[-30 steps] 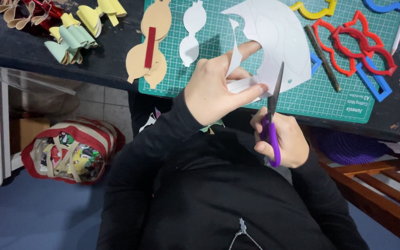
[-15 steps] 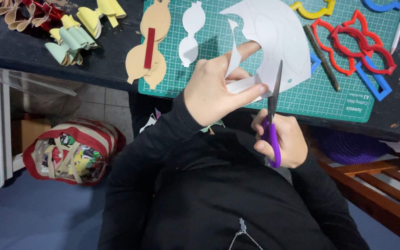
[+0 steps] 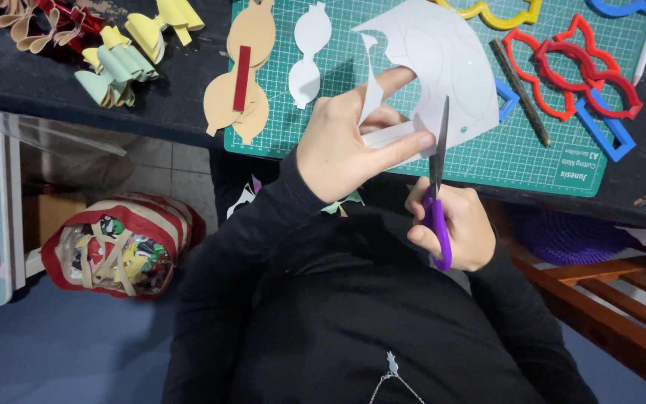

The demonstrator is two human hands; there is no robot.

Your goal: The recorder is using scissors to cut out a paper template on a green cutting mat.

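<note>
My left hand (image 3: 349, 146) grips the lower edge of a white foam sheet (image 3: 443, 67) held over a green cutting mat (image 3: 532, 150). A narrow cut strip of the sheet curls up beside my fingers. My right hand (image 3: 454, 228) holds purple-handled scissors (image 3: 437, 198) with the blades pointing up into the sheet just right of my left fingers. Both arms are in black sleeves.
On the mat lie a white bow-shaped cutout (image 3: 309, 56), tan cutouts with a red strip (image 3: 241, 75), red (image 3: 570, 67), blue (image 3: 600, 127) and yellow (image 3: 499, 11) plastic templates and a dark stick (image 3: 521, 93). Finished bows (image 3: 117, 52) lie on the black table. A striped bag (image 3: 117, 247) sits on the floor.
The scissors have edged a little further up into the white sheet. My hands stay almost in place.
</note>
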